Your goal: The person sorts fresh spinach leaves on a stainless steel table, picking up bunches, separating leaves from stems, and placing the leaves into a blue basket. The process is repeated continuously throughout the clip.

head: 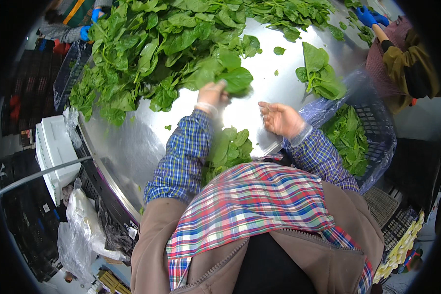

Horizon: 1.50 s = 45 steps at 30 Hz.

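Observation:
My left hand (210, 96), blurred by motion, grips a sprig of broad green leaves (236, 80) at the near edge of a large heap of leafy greens (169, 44). Over the bare metal of the steel table (143, 128), my right hand (282, 119) is loosely curled with nothing visible in it. A small bunch of leaves (232, 147) lies between my forearms, close to my checked apron. Beyond my right hand, another bunch (317, 70) rests on the table beside a blue plastic-lined basket (380, 128), which has greens (347, 139) inside.
Blue-gloved hands (371, 16) of a person work at the far right. Another person's gloved hands (85, 32) touch the heap at upper left. A white foam box (57, 147) and plastic bags (82, 220) stand beyond the table's left rim. Dark crates (407, 220) sit at lower right.

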### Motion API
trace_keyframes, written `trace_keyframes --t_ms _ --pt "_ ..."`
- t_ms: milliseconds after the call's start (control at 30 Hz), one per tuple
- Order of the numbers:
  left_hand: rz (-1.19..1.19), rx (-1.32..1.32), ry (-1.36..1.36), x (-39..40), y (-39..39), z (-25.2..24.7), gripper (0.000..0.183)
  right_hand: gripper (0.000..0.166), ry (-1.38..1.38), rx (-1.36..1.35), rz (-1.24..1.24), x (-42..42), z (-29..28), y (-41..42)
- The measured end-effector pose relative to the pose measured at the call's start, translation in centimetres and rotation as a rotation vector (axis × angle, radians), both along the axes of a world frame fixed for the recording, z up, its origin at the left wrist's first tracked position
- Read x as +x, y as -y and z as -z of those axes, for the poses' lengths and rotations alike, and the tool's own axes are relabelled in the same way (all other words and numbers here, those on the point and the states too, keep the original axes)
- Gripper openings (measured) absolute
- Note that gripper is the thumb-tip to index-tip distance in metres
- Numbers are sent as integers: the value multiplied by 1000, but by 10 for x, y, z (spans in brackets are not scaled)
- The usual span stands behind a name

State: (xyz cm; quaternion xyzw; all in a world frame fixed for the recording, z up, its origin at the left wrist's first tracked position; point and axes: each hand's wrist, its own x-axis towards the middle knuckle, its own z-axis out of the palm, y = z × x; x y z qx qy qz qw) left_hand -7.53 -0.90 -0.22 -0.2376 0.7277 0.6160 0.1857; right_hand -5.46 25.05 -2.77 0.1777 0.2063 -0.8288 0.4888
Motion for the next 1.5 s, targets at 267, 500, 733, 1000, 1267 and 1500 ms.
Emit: trace_keyframes --t_ms 267,500,733,1000,1267,1500 --pt "90 -657 -154 69 38 -35 46 38 -48 145 76 -11 1 19" --pt "236 -844 -169 57 5 11 46 39 -86 154 46 5 -18 29" --pt "-475 352 -195 81 32 5 23 34 -180 209 -196 37 -27 44" --pt "-372 255 -458 124 -26 -46 22 57 -210 199 -273 33 -20 93" --pt "-388 462 -557 138 -45 -57 21 48 195 -81 -282 56 -20 86" --pt "381 211 -666 157 -23 -94 19 22 -540 464 -116 54 -34 76"
